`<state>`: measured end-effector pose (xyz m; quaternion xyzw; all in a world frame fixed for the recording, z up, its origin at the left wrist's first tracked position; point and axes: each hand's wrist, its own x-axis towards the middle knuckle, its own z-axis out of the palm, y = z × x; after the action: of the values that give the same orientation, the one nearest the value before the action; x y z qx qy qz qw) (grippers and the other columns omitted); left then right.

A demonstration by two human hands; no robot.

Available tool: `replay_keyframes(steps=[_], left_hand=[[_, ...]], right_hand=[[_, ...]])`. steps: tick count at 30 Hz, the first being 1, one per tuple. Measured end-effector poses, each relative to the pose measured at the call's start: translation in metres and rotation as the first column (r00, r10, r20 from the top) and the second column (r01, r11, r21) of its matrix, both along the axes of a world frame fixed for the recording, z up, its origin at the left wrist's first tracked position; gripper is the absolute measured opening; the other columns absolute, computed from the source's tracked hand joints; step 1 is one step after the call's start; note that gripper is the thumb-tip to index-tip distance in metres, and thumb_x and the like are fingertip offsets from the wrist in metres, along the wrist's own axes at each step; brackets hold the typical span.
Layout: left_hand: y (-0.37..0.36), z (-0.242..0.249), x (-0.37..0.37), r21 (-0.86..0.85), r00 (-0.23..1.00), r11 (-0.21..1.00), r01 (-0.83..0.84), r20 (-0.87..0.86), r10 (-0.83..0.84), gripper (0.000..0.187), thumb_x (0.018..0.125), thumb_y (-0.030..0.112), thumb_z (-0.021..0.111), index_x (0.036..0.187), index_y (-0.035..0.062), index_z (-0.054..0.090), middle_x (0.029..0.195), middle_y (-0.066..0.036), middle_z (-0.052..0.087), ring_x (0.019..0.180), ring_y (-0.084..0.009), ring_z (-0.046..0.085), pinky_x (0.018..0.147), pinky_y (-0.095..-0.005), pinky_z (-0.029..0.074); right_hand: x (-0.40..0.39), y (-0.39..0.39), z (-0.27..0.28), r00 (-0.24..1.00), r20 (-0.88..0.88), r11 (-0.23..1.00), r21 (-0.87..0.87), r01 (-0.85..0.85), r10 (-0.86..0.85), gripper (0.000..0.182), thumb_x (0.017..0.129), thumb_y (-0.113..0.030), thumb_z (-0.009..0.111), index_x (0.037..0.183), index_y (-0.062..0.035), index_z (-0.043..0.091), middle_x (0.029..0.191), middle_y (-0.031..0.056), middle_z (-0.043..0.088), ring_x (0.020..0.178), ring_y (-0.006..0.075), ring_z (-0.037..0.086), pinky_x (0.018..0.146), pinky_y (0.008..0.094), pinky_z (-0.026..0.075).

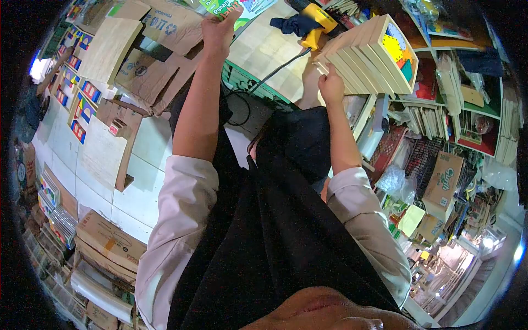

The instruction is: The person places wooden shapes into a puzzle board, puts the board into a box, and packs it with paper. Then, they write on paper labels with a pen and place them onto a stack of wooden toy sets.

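At the top centre my left hand (218, 34) is closed on the edge of a green and white printed sheet (250, 12). My right hand (331, 85) is at the lower left edge of a stack of wooden boards (357, 58), its fingers bent in and a finger against the boards. The outermost board has a coloured picture of yellow, orange and teal shapes. Just left of the stack lies a yellow and black tool (319, 21) with a black cord. Whether my right fingers grip a board cannot be made out.
A low worktop (264, 47) lies between my hands. Left of it are cardboard (151, 77), pale wooden boards (110, 52) and colourful puzzle pieces (82, 113) on a tiled floor (146, 159). Crowded shelves (484, 110) and a cardboard box (443, 184) stand at the right.
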<state>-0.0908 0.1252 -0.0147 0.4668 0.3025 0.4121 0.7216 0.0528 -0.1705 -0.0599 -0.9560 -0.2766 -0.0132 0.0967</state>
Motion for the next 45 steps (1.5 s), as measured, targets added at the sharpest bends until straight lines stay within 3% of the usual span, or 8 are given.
replay_keyframes(steps=[14, 17, 19, 26, 28, 31, 37, 45], left_hand=[[-0.012, 0.018, -0.004, 0.006, 0.996, 0.998, 0.063, 0.063, -0.063, 0.029, 0.071, 0.011, 0.071, 0.094, -0.0018, 0.061, 0.091, -0.004, 0.062, 0.081, -0.0118, 0.057, 0.073, -0.024, 0.043], [-0.012, 0.016, -0.001, 0.013, 0.996, 1.0, 0.017, 0.083, -0.018, 0.02, 0.071, 0.013, 0.072, 0.085, 0.0026, 0.064, 0.08, 0.001, 0.061, 0.069, -0.0068, 0.054, 0.061, -0.0228, 0.041], [-0.01, 0.013, -0.002, -0.009, 0.994, 0.998, 0.068, 0.085, -0.067, 0.026, 0.074, 0.01, 0.069, 0.096, -0.0008, 0.06, 0.094, -0.003, 0.061, 0.084, -0.0109, 0.056, 0.076, -0.024, 0.042], [-0.011, 0.013, -0.002, 0.014, 0.985, 0.995, 0.102, 0.137, -0.103, 0.02, 0.076, 0.007, 0.067, 0.094, 0.0002, 0.061, 0.093, -0.002, 0.06, 0.083, -0.0109, 0.056, 0.077, -0.024, 0.042], [-0.012, 0.011, 0.001, 0.023, 0.983, 0.999, 0.045, 0.177, -0.048, 0.017, 0.072, 0.01, 0.071, 0.086, 0.0026, 0.064, 0.081, 0.0, 0.062, 0.072, -0.0085, 0.056, 0.065, -0.0236, 0.042], [-0.006, 0.005, 0.003, 0.038, 0.991, 0.998, 0.052, 0.124, -0.056, 0.017, 0.073, 0.009, 0.07, 0.086, 0.0022, 0.064, 0.082, -0.001, 0.063, 0.072, -0.0089, 0.056, 0.065, -0.0236, 0.042], [-0.01, 0.007, 0.004, 0.03, 0.99, 0.999, 0.036, 0.137, -0.039, 0.018, 0.072, 0.01, 0.071, 0.086, 0.0011, 0.064, 0.082, 0.0, 0.062, 0.071, -0.0083, 0.055, 0.065, -0.0229, 0.041], [-0.009, 0.002, 0.006, 0.052, 0.985, 0.998, 0.037, 0.167, -0.045, 0.016, 0.071, 0.011, 0.072, 0.082, 0.0012, 0.064, 0.078, 0.0, 0.061, 0.067, -0.0072, 0.054, 0.062, -0.0219, 0.04]], right_hand=[[-0.01, 0.004, 0.02, 0.999, 0.009, 0.972, 0.229, 0.05, -0.054, 0.049, 0.077, -0.012, 0.052, 0.124, -0.0093, 0.035, 0.067, 0.0206, 0.06, 0.061, 0.0383, 0.059, 0.056, 0.0471, 0.046], [-0.011, 0.003, 0.023, 0.999, 0.005, 0.971, 0.239, 0.03, -0.032, 0.052, 0.078, -0.012, 0.052, 0.126, -0.0101, 0.032, 0.068, 0.0204, 0.06, 0.062, 0.0385, 0.059, 0.055, 0.0478, 0.045], [-0.014, 0.004, 0.028, 0.999, 0.02, 0.94, 0.342, 0.024, -0.033, 0.053, 0.079, -0.012, 0.051, 0.128, -0.0107, 0.031, 0.068, 0.02, 0.06, 0.062, 0.0384, 0.059, 0.055, 0.0482, 0.045], [-0.011, 0.003, 0.025, 0.997, 0.037, 0.94, 0.338, 0.045, -0.061, 0.058, 0.08, -0.012, 0.051, 0.132, -0.0112, 0.025, 0.069, 0.0164, 0.06, 0.06, 0.0363, 0.058, 0.054, 0.0473, 0.044], [-0.011, 0.002, 0.025, 0.996, 0.07, 0.906, 0.423, 0.012, -0.046, 0.06, 0.08, -0.011, 0.052, 0.133, -0.0108, 0.023, 0.069, 0.0127, 0.058, 0.059, 0.0343, 0.057, 0.054, 0.046, 0.044], [-0.011, 0.001, 0.026, 0.991, 0.127, 0.905, 0.424, -0.02, -0.038, 0.064, 0.078, -0.005, 0.054, 0.134, -0.0043, 0.022, 0.064, 0.0097, 0.052, 0.055, 0.0275, 0.055, 0.053, 0.0392, 0.044], [-0.009, 0.0, 0.025, 0.984, 0.162, 0.876, 0.482, -0.01, -0.078, 0.068, 0.081, -0.009, 0.053, 0.136, -0.0089, 0.015, 0.07, 0.0112, 0.056, 0.058, 0.0326, 0.056, 0.054, 0.0437, 0.044], [-0.003, -0.005, 0.022, 0.985, 0.138, 0.845, 0.535, 0.01, -0.1, 0.074, 0.079, -0.008, 0.055, 0.138, -0.0083, 0.011, 0.072, 0.0103, 0.055, 0.059, 0.0289, 0.057, 0.055, 0.0392, 0.045]])
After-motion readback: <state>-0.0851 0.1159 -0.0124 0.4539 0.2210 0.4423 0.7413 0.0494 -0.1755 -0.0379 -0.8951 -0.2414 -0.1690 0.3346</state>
